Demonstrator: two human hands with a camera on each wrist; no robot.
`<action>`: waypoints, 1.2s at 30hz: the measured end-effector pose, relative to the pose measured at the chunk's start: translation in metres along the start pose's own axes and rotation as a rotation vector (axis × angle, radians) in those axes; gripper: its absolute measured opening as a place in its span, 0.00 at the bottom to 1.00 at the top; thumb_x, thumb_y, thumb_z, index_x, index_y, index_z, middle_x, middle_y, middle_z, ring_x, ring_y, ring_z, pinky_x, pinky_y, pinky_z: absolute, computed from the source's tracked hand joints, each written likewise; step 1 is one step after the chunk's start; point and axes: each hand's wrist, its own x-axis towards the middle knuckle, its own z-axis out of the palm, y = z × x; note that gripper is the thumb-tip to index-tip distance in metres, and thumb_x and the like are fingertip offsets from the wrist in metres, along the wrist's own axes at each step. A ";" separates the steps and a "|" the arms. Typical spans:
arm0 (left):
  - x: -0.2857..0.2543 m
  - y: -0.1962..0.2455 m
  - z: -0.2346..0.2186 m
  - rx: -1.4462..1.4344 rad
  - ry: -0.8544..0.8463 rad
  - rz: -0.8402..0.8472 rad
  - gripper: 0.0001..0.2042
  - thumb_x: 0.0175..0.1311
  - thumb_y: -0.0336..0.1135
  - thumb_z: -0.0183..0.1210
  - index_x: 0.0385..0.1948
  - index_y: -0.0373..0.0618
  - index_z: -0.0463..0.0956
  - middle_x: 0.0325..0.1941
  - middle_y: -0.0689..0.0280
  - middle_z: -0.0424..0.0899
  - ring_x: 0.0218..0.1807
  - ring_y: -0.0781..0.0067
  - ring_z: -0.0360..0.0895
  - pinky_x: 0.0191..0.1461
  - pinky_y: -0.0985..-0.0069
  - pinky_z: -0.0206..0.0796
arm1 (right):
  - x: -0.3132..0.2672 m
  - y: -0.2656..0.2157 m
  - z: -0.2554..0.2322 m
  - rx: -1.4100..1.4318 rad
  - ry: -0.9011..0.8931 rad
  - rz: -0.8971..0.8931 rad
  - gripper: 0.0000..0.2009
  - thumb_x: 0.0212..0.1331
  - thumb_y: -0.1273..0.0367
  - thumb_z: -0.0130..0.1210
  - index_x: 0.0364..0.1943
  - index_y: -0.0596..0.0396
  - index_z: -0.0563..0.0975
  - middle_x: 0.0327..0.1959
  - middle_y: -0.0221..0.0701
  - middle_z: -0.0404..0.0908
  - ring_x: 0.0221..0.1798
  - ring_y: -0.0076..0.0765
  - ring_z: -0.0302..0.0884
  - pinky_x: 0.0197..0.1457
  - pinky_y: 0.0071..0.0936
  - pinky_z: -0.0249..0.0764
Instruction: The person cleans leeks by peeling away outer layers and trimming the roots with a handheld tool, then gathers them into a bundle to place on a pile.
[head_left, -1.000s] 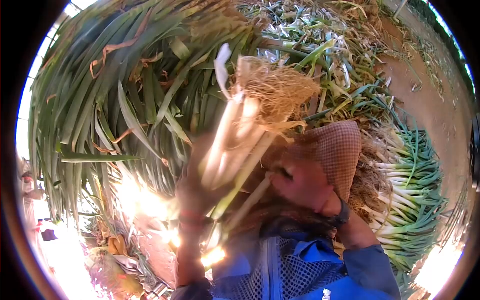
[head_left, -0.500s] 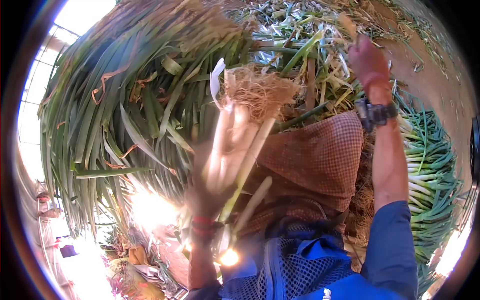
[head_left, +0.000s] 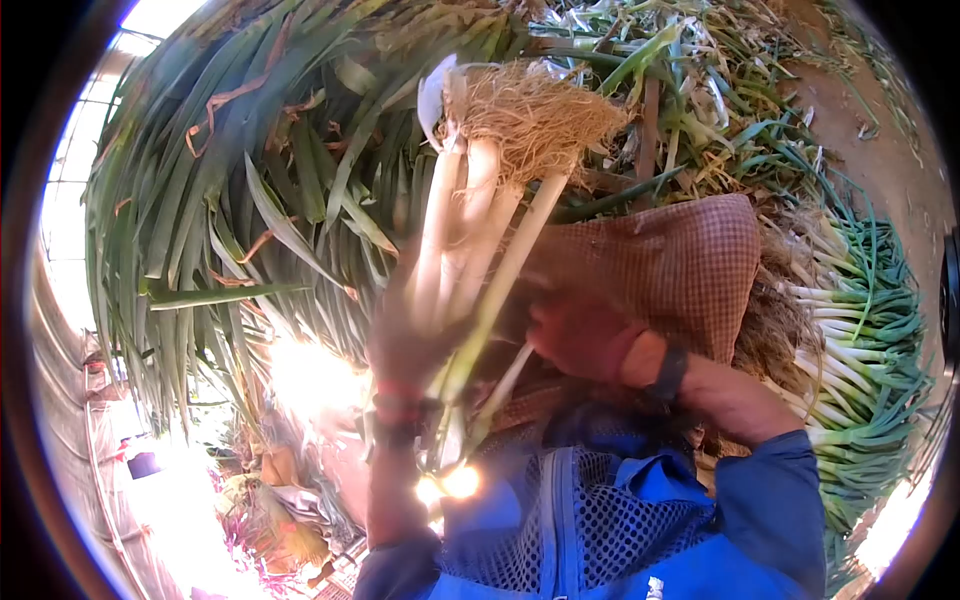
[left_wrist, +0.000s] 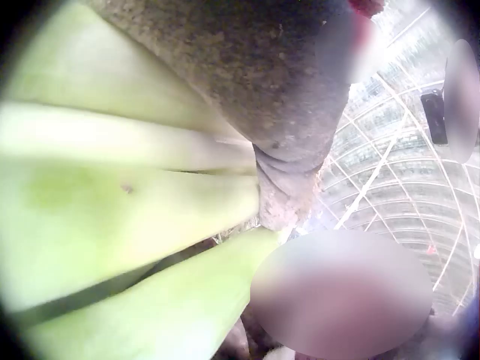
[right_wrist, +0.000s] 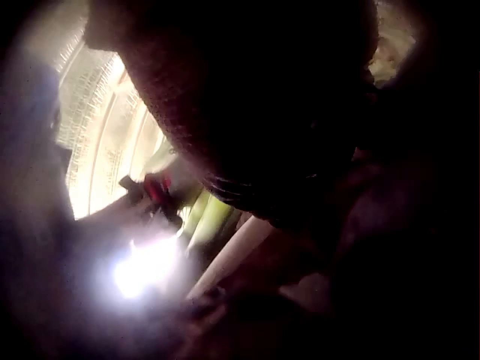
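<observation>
In the head view my left hand (head_left: 420, 325) grips a bunch of leeks (head_left: 470, 225), white shafts upward and a tangle of roots (head_left: 545, 115) on top. Up close in the left wrist view, pale green leek shafts (left_wrist: 127, 195) run beneath a dirt-covered finger (left_wrist: 277, 105). A single thinner leek (head_left: 505, 385) slants across the lap beside the bunch. At its upper end my right hand (head_left: 585, 335) pinches it with curled fingers, slightly blurred. The right wrist view is mostly dark, with this pale leek (right_wrist: 232, 255) running up under the hand.
A tall heap of leeks with long green leaves (head_left: 230, 190) rises at the left. Trimmed leaf scraps (head_left: 700, 90) lie at the back. Rows of cleaned leeks (head_left: 850, 370) are stacked at the right, beyond a checked cloth (head_left: 690, 260) over the lap.
My right hand has gone from the lone leek out to the scraps at the upper right, then come back to that leek's end. The left hand keeps its grip on the bunch.
</observation>
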 end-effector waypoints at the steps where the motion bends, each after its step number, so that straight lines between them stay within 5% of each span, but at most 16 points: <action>1: 0.001 0.002 -0.003 -0.050 -0.021 -0.029 0.54 0.45 0.56 0.83 0.74 0.38 0.66 0.68 0.49 0.80 0.66 0.49 0.81 0.67 0.59 0.74 | -0.001 0.013 -0.004 0.010 0.119 -0.020 0.06 0.60 0.67 0.59 0.33 0.52 0.84 0.42 0.40 0.85 0.40 0.46 0.87 0.39 0.48 0.83; 5: -0.002 -0.004 -0.006 -0.142 -0.054 -0.162 0.55 0.45 0.56 0.83 0.74 0.37 0.65 0.70 0.49 0.79 0.68 0.51 0.80 0.70 0.61 0.72 | -0.027 0.124 -0.135 -0.570 0.381 0.356 0.07 0.59 0.68 0.58 0.33 0.57 0.81 0.33 0.39 0.84 0.35 0.47 0.87 0.36 0.43 0.83; 6: -0.003 -0.006 -0.006 -0.164 -0.056 -0.175 0.55 0.45 0.55 0.83 0.75 0.35 0.65 0.70 0.49 0.78 0.70 0.54 0.78 0.73 0.62 0.69 | -0.056 0.157 -0.187 -0.777 0.584 0.035 0.08 0.63 0.66 0.58 0.40 0.54 0.83 0.33 0.39 0.86 0.35 0.45 0.87 0.38 0.41 0.84; 7: -0.004 -0.008 -0.007 -0.165 -0.056 -0.172 0.55 0.45 0.55 0.83 0.75 0.35 0.65 0.70 0.49 0.78 0.70 0.54 0.78 0.73 0.62 0.69 | -0.070 0.210 -0.219 -0.360 0.499 0.803 0.22 0.72 0.55 0.56 0.60 0.56 0.81 0.47 0.36 0.89 0.45 0.48 0.88 0.47 0.42 0.83; 8: -0.003 -0.009 -0.007 -0.195 -0.066 -0.191 0.56 0.45 0.54 0.83 0.75 0.33 0.64 0.71 0.49 0.78 0.70 0.55 0.77 0.74 0.63 0.68 | -0.094 0.240 -0.247 -0.026 0.709 1.177 0.24 0.76 0.53 0.53 0.62 0.58 0.79 0.51 0.38 0.90 0.54 0.46 0.87 0.58 0.40 0.81; 11: 0.000 -0.012 -0.006 -0.239 -0.079 -0.229 0.55 0.46 0.50 0.83 0.75 0.30 0.63 0.72 0.48 0.77 0.71 0.59 0.75 0.75 0.64 0.65 | -0.156 0.275 -0.270 -0.665 0.843 1.094 0.23 0.76 0.54 0.54 0.63 0.55 0.80 0.50 0.41 0.90 0.55 0.40 0.87 0.60 0.36 0.80; 14: 0.003 -0.027 -0.003 -0.261 -0.098 -0.188 0.53 0.47 0.47 0.83 0.75 0.30 0.63 0.71 0.50 0.78 0.71 0.59 0.75 0.75 0.65 0.66 | -0.076 0.170 -0.193 -0.073 0.698 0.813 0.14 0.73 0.59 0.57 0.53 0.47 0.85 0.42 0.40 0.89 0.39 0.39 0.87 0.47 0.39 0.84; 17: 0.006 -0.029 -0.007 -0.394 -0.144 -0.210 0.50 0.48 0.45 0.82 0.73 0.30 0.66 0.66 0.52 0.80 0.66 0.62 0.78 0.71 0.66 0.70 | 0.002 0.102 -0.112 0.318 0.041 0.635 0.25 0.67 0.50 0.64 0.53 0.58 0.83 0.46 0.46 0.88 0.47 0.49 0.86 0.56 0.45 0.82; 21: 0.003 -0.042 -0.005 -0.501 -0.164 -0.208 0.44 0.50 0.46 0.80 0.67 0.30 0.70 0.57 0.58 0.84 0.55 0.67 0.82 0.61 0.68 0.75 | 0.111 0.105 0.093 0.489 0.356 0.209 0.25 0.66 0.52 0.65 0.52 0.63 0.83 0.43 0.47 0.88 0.45 0.44 0.86 0.53 0.39 0.82; 22: 0.003 -0.043 -0.007 -0.471 -0.153 -0.188 0.43 0.50 0.46 0.80 0.66 0.30 0.71 0.55 0.59 0.84 0.51 0.68 0.82 0.58 0.68 0.76 | 0.121 0.093 0.084 0.490 0.360 0.202 0.25 0.66 0.52 0.65 0.52 0.63 0.83 0.43 0.47 0.88 0.45 0.44 0.86 0.53 0.39 0.82; 24: 0.004 -0.031 -0.013 -0.445 -0.151 -0.233 0.44 0.48 0.47 0.80 0.65 0.30 0.71 0.54 0.59 0.84 0.51 0.68 0.82 0.57 0.68 0.76 | 0.118 0.061 0.049 1.904 0.221 0.333 0.17 0.67 0.60 0.65 0.45 0.63 0.85 0.37 0.43 0.88 0.37 0.35 0.86 0.44 0.34 0.82; 28: 0.006 -0.023 -0.016 -0.437 -0.155 -0.296 0.43 0.47 0.44 0.78 0.66 0.30 0.71 0.53 0.59 0.84 0.50 0.66 0.82 0.58 0.69 0.75 | 0.088 0.059 -0.005 1.700 0.289 0.531 0.10 0.66 0.66 0.64 0.40 0.61 0.86 0.32 0.37 0.88 0.31 0.29 0.85 0.37 0.32 0.82; 30: 0.006 -0.028 -0.015 -0.462 -0.150 -0.270 0.42 0.49 0.42 0.75 0.67 0.30 0.70 0.54 0.59 0.83 0.51 0.66 0.81 0.58 0.71 0.74 | 0.060 0.081 -0.021 0.566 0.498 0.170 0.05 0.63 0.71 0.63 0.36 0.58 0.87 0.30 0.32 0.88 0.29 0.26 0.84 0.32 0.31 0.82; 34: 0.008 -0.033 -0.009 -0.523 -0.095 -0.237 0.36 0.51 0.42 0.75 0.60 0.30 0.73 0.48 0.62 0.84 0.45 0.71 0.81 0.52 0.73 0.76 | 0.039 0.178 -0.045 0.685 0.975 0.319 0.06 0.66 0.73 0.59 0.34 0.55 0.87 0.27 0.29 0.86 0.27 0.23 0.83 0.29 0.23 0.79; 35: 0.006 -0.041 -0.008 -0.527 -0.096 -0.233 0.36 0.51 0.42 0.75 0.60 0.30 0.73 0.48 0.62 0.84 0.45 0.71 0.81 0.52 0.73 0.76 | 0.003 0.168 -0.130 1.369 0.775 0.608 0.07 0.69 0.74 0.57 0.33 0.54 0.86 0.25 0.28 0.85 0.27 0.21 0.82 0.31 0.20 0.79; 36: 0.002 -0.056 -0.004 -0.444 -0.108 -0.211 0.34 0.51 0.41 0.75 0.58 0.31 0.74 0.47 0.63 0.84 0.43 0.72 0.81 0.50 0.73 0.76 | -0.019 0.218 -0.139 0.798 1.013 0.450 0.09 0.71 0.74 0.56 0.32 0.52 0.85 0.24 0.26 0.84 0.27 0.18 0.80 0.33 0.18 0.78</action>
